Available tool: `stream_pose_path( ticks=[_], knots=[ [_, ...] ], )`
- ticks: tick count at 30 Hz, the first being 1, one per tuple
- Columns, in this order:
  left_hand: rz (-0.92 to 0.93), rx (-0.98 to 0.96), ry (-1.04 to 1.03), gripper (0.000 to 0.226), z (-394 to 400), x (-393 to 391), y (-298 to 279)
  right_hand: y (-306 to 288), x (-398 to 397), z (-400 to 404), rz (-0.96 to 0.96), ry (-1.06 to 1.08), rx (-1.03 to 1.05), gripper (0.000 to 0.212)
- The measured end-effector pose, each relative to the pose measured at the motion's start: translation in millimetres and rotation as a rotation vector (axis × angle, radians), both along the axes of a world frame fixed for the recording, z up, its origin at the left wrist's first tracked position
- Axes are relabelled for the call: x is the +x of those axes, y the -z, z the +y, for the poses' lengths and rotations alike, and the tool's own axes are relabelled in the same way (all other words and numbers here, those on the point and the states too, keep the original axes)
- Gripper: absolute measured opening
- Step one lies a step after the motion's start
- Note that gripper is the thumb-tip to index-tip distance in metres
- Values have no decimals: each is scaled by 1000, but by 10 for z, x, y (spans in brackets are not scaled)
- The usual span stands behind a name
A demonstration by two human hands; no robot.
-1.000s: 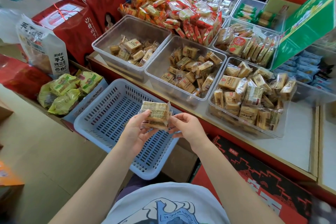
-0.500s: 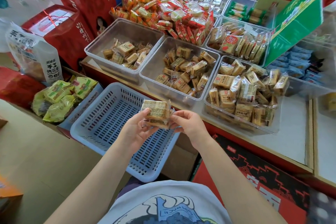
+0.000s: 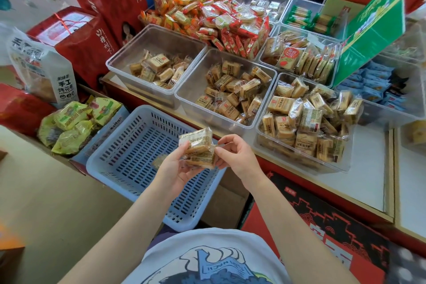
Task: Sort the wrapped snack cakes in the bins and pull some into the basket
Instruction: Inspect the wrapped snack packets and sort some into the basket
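Compared with half a second ago, we see little change: our left hand (image 3: 174, 169) and right hand (image 3: 237, 157) still hold the small stack of wrapped snack cakes (image 3: 198, 146) over the near right part of the blue basket (image 3: 129, 145), only tipped a little more on edge. The left hand grips the stack from below with thumb and curled fingers; the right hand pinches the wrapper's crimped end between thumb and fingertips.

How many cakes are in the stack is hard to tell, at least two, since the clear film blurs the edges. A small tan shape shows on the basket floor just left of our left wrist, too blurred to name. The basket's near corner is hidden behind our forearm.

The basket is slotted plastic with a rolled rim. Behind it stand three clear, rigid plastic bins: the left bin (image 3: 129, 57) holds few cakes, the middle bin (image 3: 196, 97) more, the right bin (image 3: 276, 152) is heaped with glossy, square tan packets.
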State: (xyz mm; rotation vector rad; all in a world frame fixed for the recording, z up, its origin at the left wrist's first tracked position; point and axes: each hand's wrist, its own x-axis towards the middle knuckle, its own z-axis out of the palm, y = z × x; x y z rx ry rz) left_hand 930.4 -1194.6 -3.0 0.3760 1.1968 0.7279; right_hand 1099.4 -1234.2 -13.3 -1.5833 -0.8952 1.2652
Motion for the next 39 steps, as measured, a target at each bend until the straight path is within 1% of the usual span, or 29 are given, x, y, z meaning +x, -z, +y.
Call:
stream_pose_path(
  ticks=[7, 10, 12, 13, 14, 16, 17, 20, 23, 25, 27, 31, 34, 35, 37, 39],
  knots=[
    [52, 26, -53, 19, 33, -59, 49, 62, -48, 52, 83, -18, -32, 18],
    [61, 39, -75, 25, 26, -81, 82, 27, -99, 86, 83, -54, -69, 31],
    [51, 37, -108, 26, 20, -87, 115, 29, -140, 108, 93, -73, -171, 39],
    [51, 37, -128, 27, 20, -93, 128, 38, -164, 116, 103, -80, -235, 36],
    [54, 43, -142, 30, 22, -106, 144, 55, -189, 119, 99, -98, -282, 27],
    [59, 53, -154, 37, 39, -150, 193, 110, -228, 110, 83, -128, -293, 8],
    [52, 52, -155, 37, 48, -178, 203, 145, -239, 98, 104, -121, -267, 6],
    [16, 39, -168, 28, 83, -261, 200, 193, -280, 104, 179, -69, -183, 9],
    [51, 46, -166, 23, 151, -352, 212, 192, -321, 171, 86, -61, -166, 14],
    [35, 41, -132, 22, 206, -402, 221, 179, -324, 218, 26, -97, -156, 13],
    [28, 66, -59, 27, 257, -435, 258, 156, -330, 270, 35, -118, -141, 12],
    [-9, 116, 77, 36, 365, -509, 364, 173, -376, 375, 206, 7, -162, 12],
    [-78, 118, 225, 55, 445, -604, 453, 230, -415, 499, 276, 101, -204, 15],
    [-93, 123, 253, 58, 471, -619, 480, 248, -440, 542, 286, 107, -210, 20],
    [-66, 149, 278, 53, 535, -624, 574, 306, -513, 636, 293, 75, -226, 34],
    [-13, 148, 264, 43, 622, -635, 688, 395, -634, 748, 272, 50, -268, 37]
  ],
)
